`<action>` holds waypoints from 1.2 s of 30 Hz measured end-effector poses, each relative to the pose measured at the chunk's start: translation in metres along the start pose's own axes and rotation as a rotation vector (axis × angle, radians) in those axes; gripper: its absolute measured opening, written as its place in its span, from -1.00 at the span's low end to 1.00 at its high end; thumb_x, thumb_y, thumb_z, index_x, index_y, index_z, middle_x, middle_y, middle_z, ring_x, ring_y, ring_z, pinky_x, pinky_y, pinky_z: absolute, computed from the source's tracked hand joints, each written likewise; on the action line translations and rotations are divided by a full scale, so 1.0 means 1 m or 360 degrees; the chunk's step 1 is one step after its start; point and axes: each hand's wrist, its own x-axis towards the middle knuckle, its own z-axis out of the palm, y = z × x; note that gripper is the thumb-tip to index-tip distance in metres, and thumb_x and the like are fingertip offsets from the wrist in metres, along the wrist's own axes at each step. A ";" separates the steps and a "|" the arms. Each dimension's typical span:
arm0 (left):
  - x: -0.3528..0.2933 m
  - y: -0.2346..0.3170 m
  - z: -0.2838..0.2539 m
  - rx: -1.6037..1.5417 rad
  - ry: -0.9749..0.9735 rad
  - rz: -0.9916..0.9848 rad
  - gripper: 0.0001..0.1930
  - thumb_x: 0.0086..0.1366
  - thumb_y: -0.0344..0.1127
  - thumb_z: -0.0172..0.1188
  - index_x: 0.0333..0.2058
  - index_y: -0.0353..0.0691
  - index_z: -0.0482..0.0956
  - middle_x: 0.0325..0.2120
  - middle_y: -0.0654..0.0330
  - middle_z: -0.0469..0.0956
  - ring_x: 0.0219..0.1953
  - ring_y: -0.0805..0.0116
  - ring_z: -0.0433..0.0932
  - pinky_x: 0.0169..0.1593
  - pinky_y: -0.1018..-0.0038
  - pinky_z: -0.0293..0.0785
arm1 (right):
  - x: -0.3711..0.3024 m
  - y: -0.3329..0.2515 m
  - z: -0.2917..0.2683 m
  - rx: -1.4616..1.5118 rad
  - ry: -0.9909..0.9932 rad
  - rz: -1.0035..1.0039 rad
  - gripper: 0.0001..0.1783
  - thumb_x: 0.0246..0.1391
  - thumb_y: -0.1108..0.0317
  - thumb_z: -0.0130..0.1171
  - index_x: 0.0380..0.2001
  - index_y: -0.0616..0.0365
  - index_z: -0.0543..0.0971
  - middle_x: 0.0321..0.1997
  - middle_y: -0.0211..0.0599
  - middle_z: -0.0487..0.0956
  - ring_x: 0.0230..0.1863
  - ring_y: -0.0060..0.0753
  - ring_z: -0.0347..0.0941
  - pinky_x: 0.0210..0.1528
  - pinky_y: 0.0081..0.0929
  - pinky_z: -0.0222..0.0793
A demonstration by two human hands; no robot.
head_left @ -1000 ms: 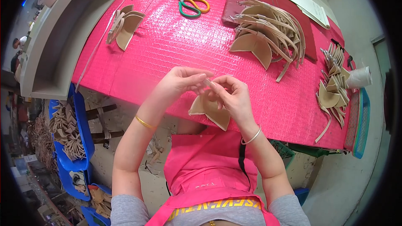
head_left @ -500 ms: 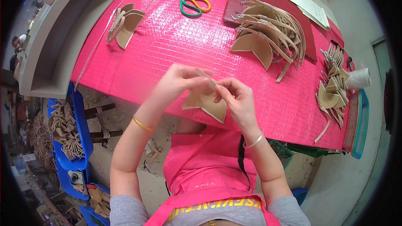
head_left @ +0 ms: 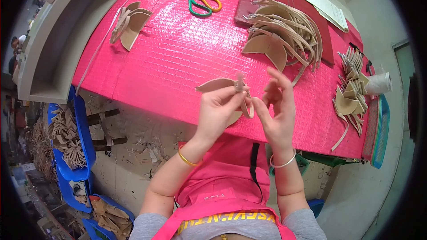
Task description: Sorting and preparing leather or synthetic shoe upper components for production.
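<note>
I see the left hand (head_left: 221, 109) pinching a narrow beige strap (head_left: 251, 110) in its fingertips; its long axis runs near-upright in my view, the blurred end pointing away from the person. Just right, the right hand (head_left: 280, 111) has its fingers spread. Behind the left fingers, partly hidden, a curved beige piece (head_left: 215, 83) points its tip left. Well left, a blue bin (head_left: 85, 129) holds beige cutouts (head_left: 71, 140); far right, I cannot make out the teal-rimmed basket's (head_left: 381, 133) contents.
</note>
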 end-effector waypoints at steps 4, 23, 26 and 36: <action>-0.007 0.000 0.009 0.0071 -0.0123 0.0032 -0.77 0.17 -0.48 -0.04 -0.20 -0.44 0.45 -0.42 0.14 0.53 -0.42 0.45 0.51 -0.32 0.60 0.45 | 0.012 0.019 -0.014 -0.0062 -0.0349 -0.0480 -0.74 -0.32 0.60 0.12 -0.41 0.17 0.52 -0.53 -0.33 0.40 -0.56 -0.35 0.36 -0.52 -0.55 0.29; -0.013 0.001 0.008 -0.0313 -0.0113 -0.0177 -0.72 0.25 -0.34 -0.09 -0.21 -0.47 0.43 -0.39 0.04 0.50 -0.33 0.35 0.51 -0.23 0.51 0.47 | -0.015 0.032 -0.018 -0.0268 -0.0328 -0.1233 -0.70 -0.46 0.56 0.13 -0.46 0.14 0.57 -0.50 -0.42 0.45 -0.52 -0.46 0.41 -0.50 -0.54 0.34; -0.015 -0.002 0.011 -0.0245 -0.0081 -0.0145 -0.73 0.25 -0.35 -0.10 -0.20 -0.45 0.43 -0.40 0.06 0.50 -0.36 0.40 0.51 -0.24 0.55 0.46 | -0.011 0.031 -0.016 -0.0176 -0.0332 -0.1179 -0.74 -0.43 0.57 0.15 -0.49 0.16 0.56 -0.53 -0.37 0.45 -0.55 -0.41 0.41 -0.52 -0.56 0.33; -0.026 0.006 0.001 0.0344 -0.0088 0.0120 -0.79 0.20 -0.45 -0.03 -0.22 -0.40 0.47 -0.61 0.34 0.38 -0.60 0.67 0.27 -0.54 0.71 0.23 | -0.003 0.016 0.000 0.1225 -0.0244 0.0720 -0.93 -0.05 0.49 0.09 -0.46 0.29 0.50 -0.53 -0.34 0.50 -0.56 -0.65 0.38 -0.57 -0.72 0.27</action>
